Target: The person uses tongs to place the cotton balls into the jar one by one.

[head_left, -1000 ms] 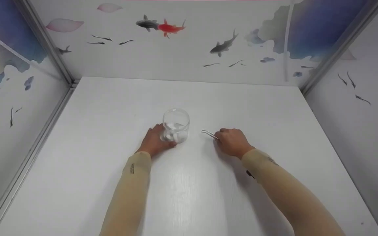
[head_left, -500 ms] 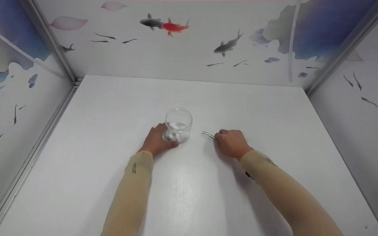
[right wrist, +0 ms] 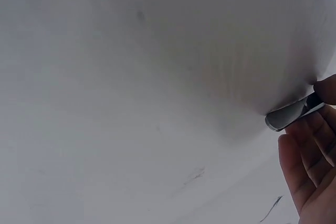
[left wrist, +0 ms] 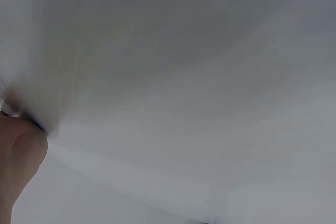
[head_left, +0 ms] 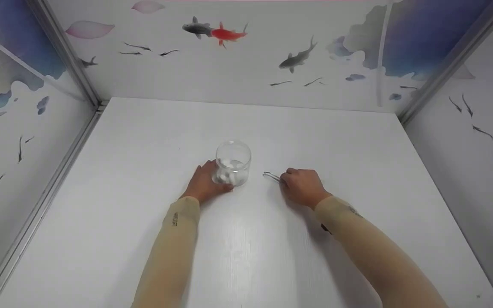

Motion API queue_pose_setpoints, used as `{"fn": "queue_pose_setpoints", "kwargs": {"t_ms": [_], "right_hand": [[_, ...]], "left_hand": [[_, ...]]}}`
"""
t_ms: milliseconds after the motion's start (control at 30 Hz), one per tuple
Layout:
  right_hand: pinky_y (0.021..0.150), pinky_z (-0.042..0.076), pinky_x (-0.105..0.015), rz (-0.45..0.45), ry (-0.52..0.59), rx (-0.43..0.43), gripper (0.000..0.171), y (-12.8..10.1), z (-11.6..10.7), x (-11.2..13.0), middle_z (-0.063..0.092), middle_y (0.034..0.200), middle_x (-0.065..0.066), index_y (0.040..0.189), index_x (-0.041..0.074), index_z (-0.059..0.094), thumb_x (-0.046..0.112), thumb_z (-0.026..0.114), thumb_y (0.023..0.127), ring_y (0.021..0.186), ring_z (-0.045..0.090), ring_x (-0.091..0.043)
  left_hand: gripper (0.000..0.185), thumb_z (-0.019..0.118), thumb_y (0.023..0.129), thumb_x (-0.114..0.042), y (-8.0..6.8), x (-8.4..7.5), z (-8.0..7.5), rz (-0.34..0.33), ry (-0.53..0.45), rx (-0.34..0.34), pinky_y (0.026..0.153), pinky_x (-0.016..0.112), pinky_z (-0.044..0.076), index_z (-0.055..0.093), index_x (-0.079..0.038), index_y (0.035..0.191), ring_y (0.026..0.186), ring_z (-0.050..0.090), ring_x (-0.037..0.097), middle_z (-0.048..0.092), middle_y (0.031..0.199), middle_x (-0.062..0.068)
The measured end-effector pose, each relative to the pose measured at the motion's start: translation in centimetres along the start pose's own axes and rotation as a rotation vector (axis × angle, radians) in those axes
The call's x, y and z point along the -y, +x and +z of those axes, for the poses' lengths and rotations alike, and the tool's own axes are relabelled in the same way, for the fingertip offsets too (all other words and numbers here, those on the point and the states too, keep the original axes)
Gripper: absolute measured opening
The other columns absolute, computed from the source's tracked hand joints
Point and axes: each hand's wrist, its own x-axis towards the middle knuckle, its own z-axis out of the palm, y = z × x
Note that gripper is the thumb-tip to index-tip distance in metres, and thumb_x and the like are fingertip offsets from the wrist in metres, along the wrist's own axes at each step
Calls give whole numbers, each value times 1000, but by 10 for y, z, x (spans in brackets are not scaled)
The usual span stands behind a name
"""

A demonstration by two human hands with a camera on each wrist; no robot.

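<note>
A clear round jar (head_left: 233, 156) stands upright on the white table, with several small white pieces (head_left: 228, 176) in its lower part. My left hand (head_left: 206, 184) holds the jar low on its left side, the thumb reaching across the front. To the right of the jar, a slim pair of metal tweezers (head_left: 272, 176) points left from my right hand (head_left: 303, 186), which grips it a short way off the jar. The right wrist view shows the rear end of the tweezers (right wrist: 286, 116) between thumb and fingers. Only part of my left hand (left wrist: 21, 156) enters the left wrist view; the jar is indistinct there.
The broad white table (head_left: 144, 141) runs back to a wall (head_left: 246, 81) painted with fish and petals. Side panels (head_left: 464, 141) with metal frames bound it left and right.
The head view has shifted slightly. Both hands and the jar keep nearly the same places on the table, and the tweezers' tips look a little closer together.
</note>
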Motion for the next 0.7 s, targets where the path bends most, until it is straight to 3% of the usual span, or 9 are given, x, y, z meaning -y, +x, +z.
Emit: {"fn": "queue_pose_setpoints", "kwargs": {"t_ms": [267,500,700], "right_hand": [[46,52,-38,4,10,8,10,-1,-2,0,58,68,-3,85,7,74,8,66,90,53,55,-17],[46,51,-38,15,16,8,9,-4,-3,-1,58,68,-2,84,8,74,8,66,89,54,54,-17],[48,52,-38,24,28,10,9,-4,-2,-2,58,69,-2,86,8,73,10,66,90,55,55,-17]], "left_hand": [[101,87,73,-47,1,0,2,9,22,-5,122,33,0,36,-16,155,149,19,22,35,158,5],[102,86,74,-48,0,-2,3,-5,1,6,123,40,4,34,-18,156,150,16,26,30,161,7],[103,87,73,-46,1,-1,4,28,16,-12,123,36,2,34,-16,156,149,20,24,34,159,6]]}}
